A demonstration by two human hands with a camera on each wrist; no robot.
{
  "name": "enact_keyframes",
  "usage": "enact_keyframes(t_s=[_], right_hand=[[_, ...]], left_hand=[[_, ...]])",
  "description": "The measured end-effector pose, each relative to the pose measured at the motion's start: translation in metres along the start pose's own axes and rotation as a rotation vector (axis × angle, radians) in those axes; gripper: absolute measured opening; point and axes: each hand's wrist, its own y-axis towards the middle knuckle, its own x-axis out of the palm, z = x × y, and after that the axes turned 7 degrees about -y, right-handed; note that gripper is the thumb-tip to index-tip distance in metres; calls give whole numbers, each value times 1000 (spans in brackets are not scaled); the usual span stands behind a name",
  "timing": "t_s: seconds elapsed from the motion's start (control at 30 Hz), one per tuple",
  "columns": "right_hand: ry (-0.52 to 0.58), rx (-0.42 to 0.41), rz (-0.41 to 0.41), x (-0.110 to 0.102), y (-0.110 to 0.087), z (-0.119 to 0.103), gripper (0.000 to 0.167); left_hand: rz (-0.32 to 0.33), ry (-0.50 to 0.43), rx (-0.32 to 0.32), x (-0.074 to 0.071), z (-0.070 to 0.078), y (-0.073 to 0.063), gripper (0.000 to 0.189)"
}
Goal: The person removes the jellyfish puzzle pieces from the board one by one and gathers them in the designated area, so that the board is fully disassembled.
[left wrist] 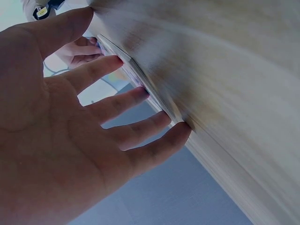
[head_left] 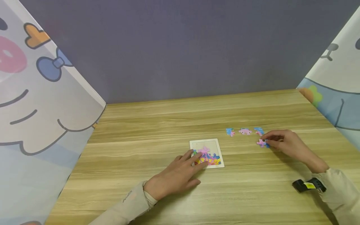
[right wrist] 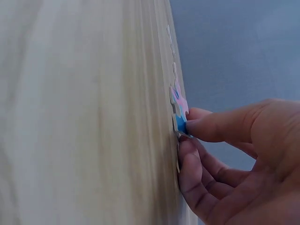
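Observation:
On the table lies a white-framed puzzle tray (head_left: 206, 140) whose lower part is filled with pink, blue and yellow pieces. My left hand (head_left: 177, 175) rests on the tray's left and lower side, fingers spread and nearly straight; in the left wrist view its fingertips touch the tray edge and tabletop. Farther right, my right hand (head_left: 287, 145) pinches a pink and blue puzzle piece (head_left: 262, 143) between thumb and fingers. The right wrist view shows this puzzle piece (right wrist: 180, 123) tilted up near the tabletop, its lower corner hidden by the thumb.
Three loose pieces lie in a row beyond the right hand: a blue and pink corner piece (head_left: 229, 132), a pink piece (head_left: 245, 131) and another blue and pink piece (head_left: 258, 130). A grey panel (head_left: 197, 50) closes the wooden table's (head_left: 135, 131) far edge; printed panels flank it.

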Motion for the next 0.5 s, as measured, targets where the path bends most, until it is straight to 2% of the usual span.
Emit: enact_keyframes(t_s=[0.23,0.5], right_hand=[[10,27,0,0,2,0,15],[8,-3,14,3,1,1,18]], left_hand=[[2,0,2,0,0,0,60],[16,6,9,2,-1,0,60]])
